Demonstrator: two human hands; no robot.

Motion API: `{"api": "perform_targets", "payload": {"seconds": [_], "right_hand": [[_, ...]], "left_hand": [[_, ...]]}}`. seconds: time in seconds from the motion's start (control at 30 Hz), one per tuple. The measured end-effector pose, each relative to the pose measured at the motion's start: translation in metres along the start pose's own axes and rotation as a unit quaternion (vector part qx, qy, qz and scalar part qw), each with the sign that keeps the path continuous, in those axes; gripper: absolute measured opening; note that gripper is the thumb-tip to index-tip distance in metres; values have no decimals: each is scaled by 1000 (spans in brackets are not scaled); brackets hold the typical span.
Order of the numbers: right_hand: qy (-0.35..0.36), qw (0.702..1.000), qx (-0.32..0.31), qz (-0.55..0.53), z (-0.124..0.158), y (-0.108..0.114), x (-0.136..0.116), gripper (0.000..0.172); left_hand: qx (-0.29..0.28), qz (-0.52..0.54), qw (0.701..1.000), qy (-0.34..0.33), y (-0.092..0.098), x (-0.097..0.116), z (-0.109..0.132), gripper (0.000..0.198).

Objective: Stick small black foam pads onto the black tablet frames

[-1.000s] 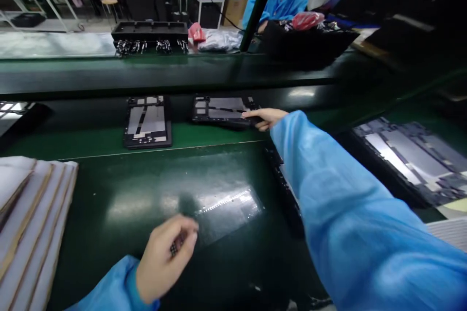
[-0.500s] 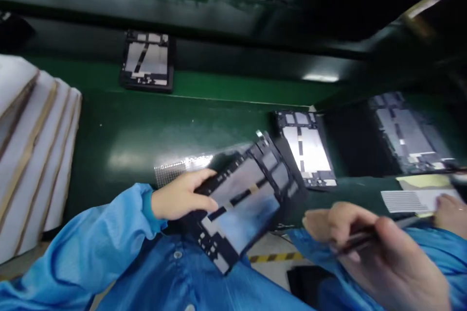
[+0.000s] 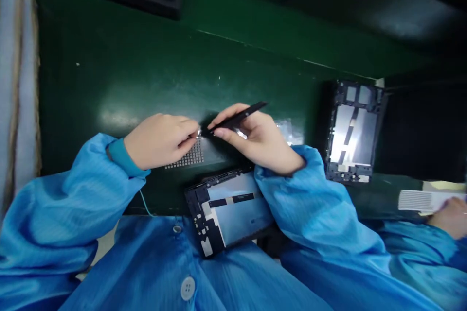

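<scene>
Green surface (image 3: 146,68) is carrying everything: nearest, a tablet frame (image 3: 228,209) is lying at its edge, long axis left-right. Just beyond, left hand (image 3: 160,140) is pinching a dotted sheet (image 3: 186,157); right hand (image 3: 255,137) is gripping tweezers (image 3: 237,117) pointing left, tips meeting it.

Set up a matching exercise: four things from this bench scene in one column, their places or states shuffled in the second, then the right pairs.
Things:
1. slim black tweezers
2. dark tablet frame with grey panel
3. second dark tablet frame
4. clear sheet of tiny dotted parts

Places:
A. flat on the green mat, off to the right
B. under the left hand
C. pinched in the right hand
D. at the bench edge, against the blue coat

Pairs: 1-C, 2-D, 3-A, 4-B
</scene>
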State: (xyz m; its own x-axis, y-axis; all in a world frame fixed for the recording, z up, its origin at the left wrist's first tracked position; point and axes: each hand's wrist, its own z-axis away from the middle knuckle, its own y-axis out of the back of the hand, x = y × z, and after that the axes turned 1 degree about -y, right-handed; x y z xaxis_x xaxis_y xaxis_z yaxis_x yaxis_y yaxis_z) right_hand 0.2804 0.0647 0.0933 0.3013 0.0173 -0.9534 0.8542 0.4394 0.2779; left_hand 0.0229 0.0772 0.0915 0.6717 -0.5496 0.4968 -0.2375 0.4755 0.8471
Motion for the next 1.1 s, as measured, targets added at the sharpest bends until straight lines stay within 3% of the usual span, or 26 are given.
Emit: {"api": "perform_targets", "payload": {"seconds": [0.2,0.47,0.6,0.67,0.73,0.83,0.9,1.0,1.1], "right_hand": [[6,997,-72,35,-16,4,1,43],[9,993,-78,88,-17,6,-7,22],[3,994,-72,81,-19,10,-12,23],[-27,999,-34,14,-2,5,-16,24],[-64,995,53,-61,30,-11,-21,19],[-69,962,245,-95,90,-55,-24,12],[-31,941,332,-67,120,-87,-20,17],[31,932,361,1,135,-115,-10,18],[33,937,347,34,129,-119,-2,16]], "left_hand": [[-17,-15,1000,-3,-2,4,7,17],[-17,-20,1000,2,-4,3,4,14],[-18,-30,999,-1,-5,3,5,18],[-20,-30,999,-5,-5,3,6,21],[-15,-30,999,-10,-6,4,7,24],[2,-30,999,-17,-9,3,7,27],[6,-24,1000,-19,-11,2,7,27],[12,-16,1000,-13,-11,1,8,26],[23,-14,1000,-4,-10,1,8,24]]}}
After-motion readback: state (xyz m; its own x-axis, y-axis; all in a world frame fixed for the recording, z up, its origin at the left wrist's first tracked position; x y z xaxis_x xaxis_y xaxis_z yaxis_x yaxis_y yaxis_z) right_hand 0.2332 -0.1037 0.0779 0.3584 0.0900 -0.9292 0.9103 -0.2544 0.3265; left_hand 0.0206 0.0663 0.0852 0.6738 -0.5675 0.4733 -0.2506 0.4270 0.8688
